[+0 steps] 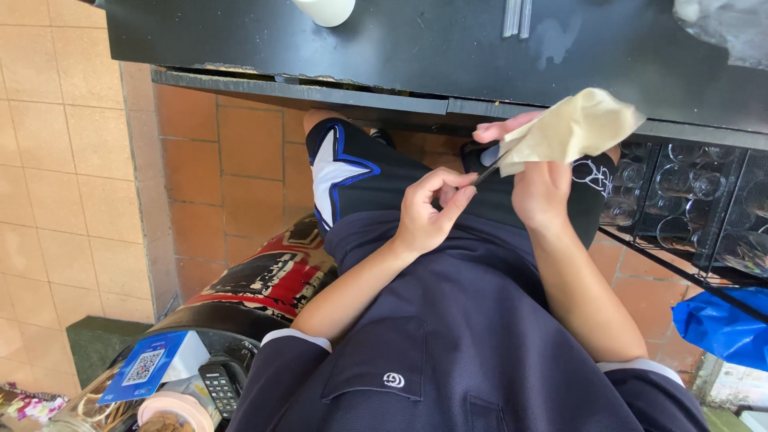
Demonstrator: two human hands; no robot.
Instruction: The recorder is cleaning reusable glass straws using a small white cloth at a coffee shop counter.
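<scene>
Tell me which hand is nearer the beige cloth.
Right. The right hand holds the beige cloth in its fingers; the left hand sits apart, lower left, pinching a thin dark tool.

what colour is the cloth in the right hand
The cloth in the right hand is pale beige, seen best in the head view.

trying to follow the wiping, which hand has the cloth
The right hand holds the beige cloth bunched at its fingers. The left hand has no cloth; it pinches the end of a thin dark tool.
</scene>
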